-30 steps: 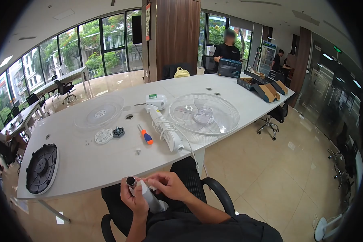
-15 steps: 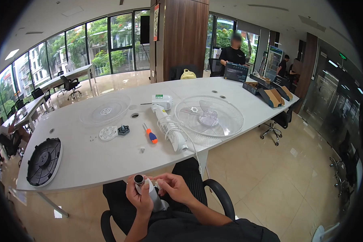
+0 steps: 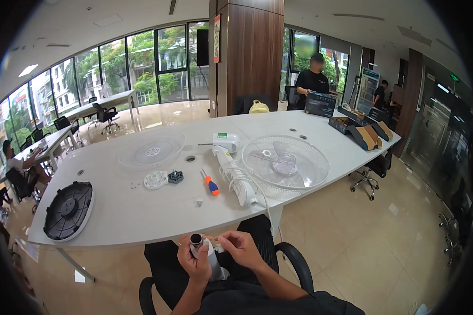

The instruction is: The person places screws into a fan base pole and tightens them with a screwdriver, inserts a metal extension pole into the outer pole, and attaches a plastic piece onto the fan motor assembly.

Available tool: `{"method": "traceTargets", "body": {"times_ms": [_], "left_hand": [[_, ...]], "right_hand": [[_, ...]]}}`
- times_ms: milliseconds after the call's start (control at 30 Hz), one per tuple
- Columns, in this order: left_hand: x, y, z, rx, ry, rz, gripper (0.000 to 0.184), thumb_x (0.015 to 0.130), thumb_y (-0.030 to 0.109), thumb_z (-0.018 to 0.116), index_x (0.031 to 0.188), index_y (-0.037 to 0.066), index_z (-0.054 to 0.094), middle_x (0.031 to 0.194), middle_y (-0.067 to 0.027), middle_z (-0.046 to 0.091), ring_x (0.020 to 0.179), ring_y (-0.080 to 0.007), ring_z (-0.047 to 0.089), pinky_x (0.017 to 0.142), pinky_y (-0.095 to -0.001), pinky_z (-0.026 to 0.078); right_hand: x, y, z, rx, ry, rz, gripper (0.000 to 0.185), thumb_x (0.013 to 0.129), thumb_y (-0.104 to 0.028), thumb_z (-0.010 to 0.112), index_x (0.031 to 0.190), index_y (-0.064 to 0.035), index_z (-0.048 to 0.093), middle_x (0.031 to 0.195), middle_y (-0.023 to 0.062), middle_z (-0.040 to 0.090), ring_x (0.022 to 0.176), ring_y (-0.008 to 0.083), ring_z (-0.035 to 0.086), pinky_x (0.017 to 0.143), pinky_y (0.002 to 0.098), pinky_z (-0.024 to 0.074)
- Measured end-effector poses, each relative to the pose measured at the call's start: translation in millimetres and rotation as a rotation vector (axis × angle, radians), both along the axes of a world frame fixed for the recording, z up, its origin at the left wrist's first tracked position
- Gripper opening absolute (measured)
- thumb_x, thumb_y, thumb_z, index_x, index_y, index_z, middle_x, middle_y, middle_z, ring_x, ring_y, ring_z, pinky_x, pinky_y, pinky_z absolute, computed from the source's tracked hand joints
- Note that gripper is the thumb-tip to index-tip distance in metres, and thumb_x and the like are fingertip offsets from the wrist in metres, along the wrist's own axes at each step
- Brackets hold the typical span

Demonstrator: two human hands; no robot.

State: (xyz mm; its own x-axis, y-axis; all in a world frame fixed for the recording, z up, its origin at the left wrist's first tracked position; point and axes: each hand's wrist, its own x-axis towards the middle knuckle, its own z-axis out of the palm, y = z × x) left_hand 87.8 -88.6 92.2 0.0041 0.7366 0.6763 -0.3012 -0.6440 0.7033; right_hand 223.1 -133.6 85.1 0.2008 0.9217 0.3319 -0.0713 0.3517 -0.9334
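Note:
Over my lap, my left hand [image 3: 195, 258] is wrapped round a white fan stand tube [image 3: 213, 266] whose dark round mouth with a metal rim points up. My right hand [image 3: 242, 249] is at the tube's right side, thumb and fingers pinched together near a small whitish piece [image 3: 219, 248] that I cannot make out. On the table ahead lie a white fan motor body [image 3: 232, 170] with its cord wrapped round it, an orange and blue screwdriver [image 3: 211, 186], and a small white part [image 3: 198, 202].
The table [image 3: 126, 215] also bears a black fan base [image 3: 68, 211], a clear guard [image 3: 152, 151], a guard with blades [image 3: 285, 163], a white disc [image 3: 155, 180], a dark knob [image 3: 175, 177] and tiny screws. Open cartons [image 3: 362, 135] and a person [image 3: 312, 81] holding a box are at the far right.
The view has shifted, so the table and my hands appear further right and slightly lower. Both hands keep about the same hold on the tube.

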Motion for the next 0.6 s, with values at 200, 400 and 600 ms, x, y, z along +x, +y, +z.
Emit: {"method": "traceTargets", "body": {"times_ms": [200, 400, 600], "left_hand": [[-0.5, 0.2, -0.1, -0.002, 0.001, 0.003, 0.027, 0.092, 0.025, 0.061, 0.097, -0.001, 0.055, 0.085, -0.0061, 0.058, 0.081, -0.015, 0.062, 0.075, -0.0274, 0.048], [-1.9, -6.2, 1.2, 0.005, 0.018, 0.0, 0.029, 0.092, 0.027, 0.061, 0.097, -0.001, 0.055, 0.086, -0.0058, 0.057, 0.08, -0.0155, 0.062, 0.073, -0.0265, 0.047], [3.4, 0.9, -2.3, 0.005, -0.006, 0.007, 0.028, 0.093, 0.027, 0.06, 0.097, 0.0, 0.055, 0.087, -0.0065, 0.058, 0.079, -0.0154, 0.062, 0.072, -0.0272, 0.048]], "right_hand": [[-7.0, -15.2, 16.1, 0.047, -0.076, 0.017, 0.023, 0.093, -0.015, 0.063, 0.109, 0.0017, 0.066, 0.08, -0.0006, 0.065, 0.067, 0.0038, 0.058, 0.063, 0.0196, 0.0489], [-4.3, -10.1, 5.3, -0.072, -0.034, -0.051, 0.022, 0.094, -0.011, 0.06, 0.112, 0.001, 0.064, 0.083, 0.0024, 0.066, 0.071, 0.0055, 0.06, 0.065, 0.0197, 0.0507], [3.8, -15.9, 22.0, -0.306, 0.003, 0.094, 0.031, 0.089, -0.013, 0.068, 0.116, -0.0006, 0.062, 0.081, -0.0016, 0.063, 0.072, 0.005, 0.06, 0.067, 0.0203, 0.0484]]}}
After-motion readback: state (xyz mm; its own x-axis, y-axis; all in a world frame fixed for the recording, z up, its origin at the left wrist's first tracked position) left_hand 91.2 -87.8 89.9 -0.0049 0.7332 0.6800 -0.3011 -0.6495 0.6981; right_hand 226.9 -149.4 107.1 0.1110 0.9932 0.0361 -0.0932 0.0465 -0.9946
